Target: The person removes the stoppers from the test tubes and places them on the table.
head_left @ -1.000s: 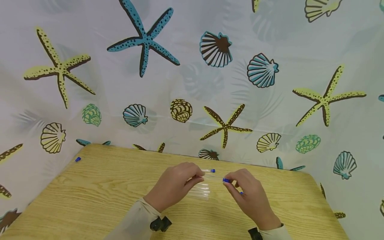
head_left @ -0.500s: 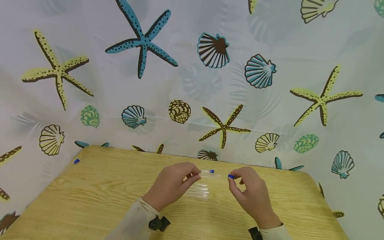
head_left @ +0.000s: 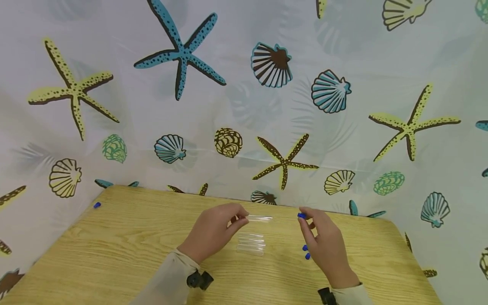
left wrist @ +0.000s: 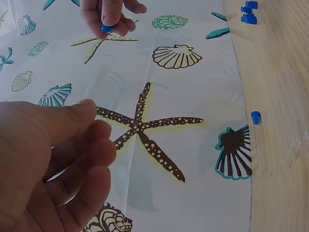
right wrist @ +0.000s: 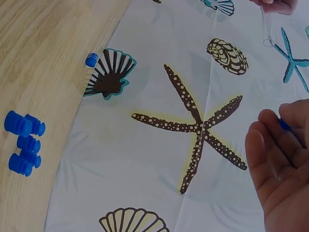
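Observation:
In the head view my left hand (head_left: 218, 231) pinches a clear test tube (head_left: 263, 219) near one end, its free end toward the right. The right wrist view shows that tube's open mouth (right wrist: 269, 42). Across a gap, my right hand (head_left: 324, 243) pinches a small blue stopper (head_left: 301, 215) between thumb and fingertips. In the right wrist view only a sliver of this stopper shows between the fingers. Below the hands, several clear test tubes (head_left: 250, 244) lie side by side on the wooden table (head_left: 152, 250).
Several loose blue stoppers (right wrist: 18, 123) cluster on the table near my right hand. One tube with a blue stopper (left wrist: 256, 117) lies near the table's back edge. Another blue stopper (head_left: 97, 205) sits at the far left edge. A patterned curtain (head_left: 244, 106) hangs behind.
My hands have drawn apart and risen: the left, with the tube, went left, the right, with the stopper, right and up. The lying tube's blue stopper has dropped from sight in the head view.

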Demonstrator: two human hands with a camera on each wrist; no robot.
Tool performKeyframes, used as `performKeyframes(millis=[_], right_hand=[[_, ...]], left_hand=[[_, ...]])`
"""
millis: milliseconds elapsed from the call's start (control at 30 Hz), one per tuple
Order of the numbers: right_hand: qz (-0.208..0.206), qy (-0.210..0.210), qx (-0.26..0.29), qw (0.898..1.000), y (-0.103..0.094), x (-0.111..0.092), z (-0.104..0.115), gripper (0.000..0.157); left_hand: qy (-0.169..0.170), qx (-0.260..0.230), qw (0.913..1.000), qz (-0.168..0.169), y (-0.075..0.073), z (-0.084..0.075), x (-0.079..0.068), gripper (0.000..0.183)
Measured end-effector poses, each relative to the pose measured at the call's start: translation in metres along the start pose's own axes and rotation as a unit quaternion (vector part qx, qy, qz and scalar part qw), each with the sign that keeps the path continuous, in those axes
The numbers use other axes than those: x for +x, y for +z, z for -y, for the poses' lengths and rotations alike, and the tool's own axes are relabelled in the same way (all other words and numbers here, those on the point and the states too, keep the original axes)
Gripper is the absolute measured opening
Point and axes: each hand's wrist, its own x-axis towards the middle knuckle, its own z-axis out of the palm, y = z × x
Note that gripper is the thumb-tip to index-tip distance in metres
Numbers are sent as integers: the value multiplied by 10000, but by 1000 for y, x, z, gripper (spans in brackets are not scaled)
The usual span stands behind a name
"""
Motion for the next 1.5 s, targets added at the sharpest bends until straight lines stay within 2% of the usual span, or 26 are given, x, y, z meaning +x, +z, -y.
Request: performKeyframes(millis=[233, 400, 500, 767, 967, 1167, 1333, 1500], right_hand=[[381, 632, -136, 9972, -2, 0, -5, 21], [603, 1187, -11, 9911, -2, -1, -9, 20], [717, 1385, 0, 9878, -2, -2, -11, 19], [946, 1729, 121, 9803, 0, -5, -15, 15], [1117, 1949, 171, 9743, 3, -7, -21, 11], [1273, 1818, -146, 9749, 6, -7, -25, 9], [1313, 1764, -275, 9751, 8, -8, -29, 7], [1665, 2175, -266, 9614, 6, -10, -36, 5]], left_hand=[[-313, -18, 9995, 73, 1, 7, 0, 5], [-508, 22, 9987, 105, 3, 11, -1, 4], [-608, 19, 9980, 146, 4, 13, -1, 4], [-890, -88, 9953, 360, 6, 18, -1, 5], [-913, -139, 9946, 466, 6, 18, -2, 8], [-842, -110, 9954, 445, 9, 23, -2, 10], [-948, -44, 9943, 487, 18, 30, 0, 12], [-1175, -74, 9905, 712, 27, 34, 3, 14]])
